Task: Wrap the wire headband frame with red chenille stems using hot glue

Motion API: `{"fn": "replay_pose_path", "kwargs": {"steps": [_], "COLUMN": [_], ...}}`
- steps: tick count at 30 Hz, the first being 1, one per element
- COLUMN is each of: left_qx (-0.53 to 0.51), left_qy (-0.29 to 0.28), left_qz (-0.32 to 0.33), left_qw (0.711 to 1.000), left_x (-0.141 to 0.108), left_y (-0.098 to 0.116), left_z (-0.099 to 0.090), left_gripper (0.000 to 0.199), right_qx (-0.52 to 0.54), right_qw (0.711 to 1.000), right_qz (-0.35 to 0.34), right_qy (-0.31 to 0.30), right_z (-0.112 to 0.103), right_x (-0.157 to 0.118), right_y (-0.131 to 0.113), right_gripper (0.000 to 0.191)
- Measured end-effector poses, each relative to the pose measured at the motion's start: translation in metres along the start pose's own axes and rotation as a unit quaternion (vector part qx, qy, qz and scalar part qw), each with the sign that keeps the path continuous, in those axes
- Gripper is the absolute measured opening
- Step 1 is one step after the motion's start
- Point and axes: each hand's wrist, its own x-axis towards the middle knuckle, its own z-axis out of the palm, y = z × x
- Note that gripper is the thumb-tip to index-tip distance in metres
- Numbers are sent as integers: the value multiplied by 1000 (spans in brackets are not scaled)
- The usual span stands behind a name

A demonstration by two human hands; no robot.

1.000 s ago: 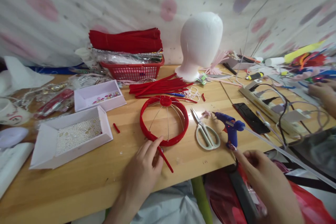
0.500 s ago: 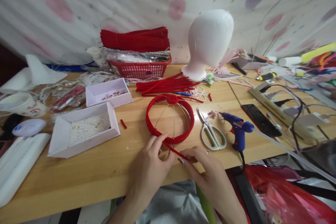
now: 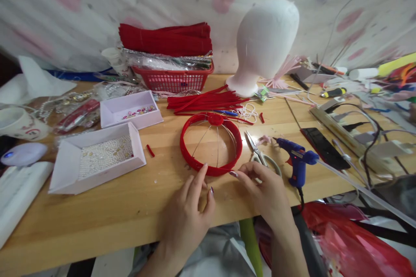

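A red fuzzy ring frame [image 3: 239, 147] with thin wires meeting at a round red disc [image 3: 216, 119] lies on the table in front of me. My left hand [image 3: 191, 207] is at its near left side, fingers apart, with the index fingertip touching the near rim. At the near right of the ring, my right hand [image 3: 264, 188] pinches the end of a red pipe cleaner [image 3: 225, 170] that runs along the rim. Scissors [image 3: 256, 149] lie just beyond my right hand, which partly covers their handles. A blue glue gun [image 3: 296, 160] rests to the right.
Behind the ring are a bundle of red pipe cleaners [image 3: 201, 103], a red basket [image 3: 175, 81] and a white foam head [image 3: 266, 43]. On the left stand a box of pearl beads [image 3: 65, 169] and a box of gems [image 3: 108, 112]. A phone [image 3: 323, 147] and power strip [image 3: 341, 134] lie right.
My right hand has moved up and right, drawing the pipe cleaner's end close to the ring's rim. My left hand's thumb and index finger have come apart from the strip.
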Motion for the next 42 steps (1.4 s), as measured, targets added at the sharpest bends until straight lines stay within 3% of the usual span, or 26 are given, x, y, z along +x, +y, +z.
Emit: {"fn": "replay_pose_path", "kwargs": {"steps": [5,11,25,33,42], "left_qx": [39,49,52,64,80], "left_qy": [-12,-43,-42,-51,-45], "left_qz": [2,-6,-1,-1,-1], "left_qw": [999,998,998,997,996], "left_x": [3,3,4,6,2], "left_y": [0,-2,-2,1,1], "left_z": [2,4,5,2,4], "left_gripper": [55,55,59,67,62], "right_qx": [3,14,42,60,71], "right_qw": [1000,995,995,992,991], "right_qz": [-3,-92,-90,-107,-107], "right_qy": [-2,43,-21,12,41], "right_z": [-4,0,2,7,14], "right_x": [8,13,22,21,13], "right_y": [1,5,22,26,28], "right_gripper": [29,20,18,17,17]}}
